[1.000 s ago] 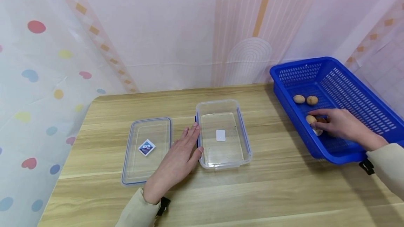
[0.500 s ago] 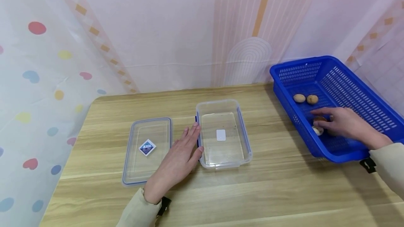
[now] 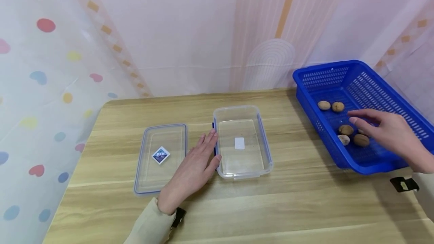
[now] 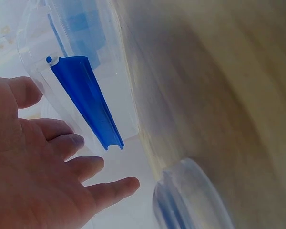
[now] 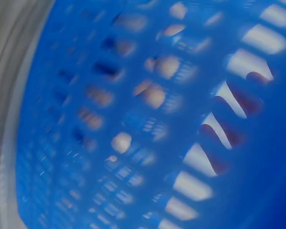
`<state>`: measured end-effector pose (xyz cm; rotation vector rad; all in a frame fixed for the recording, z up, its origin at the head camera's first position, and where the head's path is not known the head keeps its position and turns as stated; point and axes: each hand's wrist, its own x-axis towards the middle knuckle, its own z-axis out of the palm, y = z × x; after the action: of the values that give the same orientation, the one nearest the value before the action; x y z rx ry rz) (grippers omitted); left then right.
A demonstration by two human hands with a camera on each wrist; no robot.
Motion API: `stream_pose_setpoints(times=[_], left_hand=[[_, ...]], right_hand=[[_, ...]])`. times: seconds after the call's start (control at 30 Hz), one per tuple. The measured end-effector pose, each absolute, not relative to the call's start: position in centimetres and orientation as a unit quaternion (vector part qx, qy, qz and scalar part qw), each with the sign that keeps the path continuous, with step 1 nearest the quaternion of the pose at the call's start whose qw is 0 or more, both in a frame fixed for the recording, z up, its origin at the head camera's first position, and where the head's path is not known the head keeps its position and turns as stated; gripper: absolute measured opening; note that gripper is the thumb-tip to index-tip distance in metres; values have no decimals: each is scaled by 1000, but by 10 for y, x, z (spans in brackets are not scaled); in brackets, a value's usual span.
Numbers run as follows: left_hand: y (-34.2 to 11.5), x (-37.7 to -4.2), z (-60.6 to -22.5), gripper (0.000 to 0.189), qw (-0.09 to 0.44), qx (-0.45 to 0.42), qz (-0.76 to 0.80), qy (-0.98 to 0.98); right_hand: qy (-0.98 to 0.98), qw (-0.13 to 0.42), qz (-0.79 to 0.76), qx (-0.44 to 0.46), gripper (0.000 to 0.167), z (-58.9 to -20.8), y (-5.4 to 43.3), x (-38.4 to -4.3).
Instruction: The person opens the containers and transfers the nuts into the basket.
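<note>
My left hand point(image 3: 193, 165) lies with fingers extended along the left side of a clear plastic food container point(image 3: 241, 170). Its blue clip point(image 4: 86, 100) hangs out beside the fingertips in the left wrist view. My right hand point(image 3: 390, 131) hovers over the blue basket point(image 3: 401, 110), thumb and index finger bent loosely toward each other with no nut showing between them; the other fingers are hidden from the head view. Below and left of it lie several walnuts point(image 3: 361, 140), some pale and some brown. Two more nuts point(image 3: 330, 106) sit farther back in the basket.
The container's clear lid point(image 3: 169, 182), edged in blue with a BXH sticker point(image 3: 161, 155), lies flat left of the container. All stand on a wood-grain table point(image 3: 288, 206). A patterned cloth point(image 3: 190, 37) hangs behind the table's back edge.
My right hand has risen off the walnuts and shifted right, uncovering several of them. The nut at its fingertips a second ago left that spot. My left hand stays at the container.
</note>
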<state>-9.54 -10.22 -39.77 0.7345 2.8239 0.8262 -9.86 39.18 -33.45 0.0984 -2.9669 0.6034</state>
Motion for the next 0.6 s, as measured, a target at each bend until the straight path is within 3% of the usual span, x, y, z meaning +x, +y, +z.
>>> stream_pose_setpoints(times=[0.4,0.6], left_hand=[[-99,-99,-395,61,47,235,286,928],[-101,-97,-391,57,8,236,274,932]], right_hand=[[-949,152,276,-5,37,-317,362,-74],[-932,186,310,0,37,-312,341,-68]])
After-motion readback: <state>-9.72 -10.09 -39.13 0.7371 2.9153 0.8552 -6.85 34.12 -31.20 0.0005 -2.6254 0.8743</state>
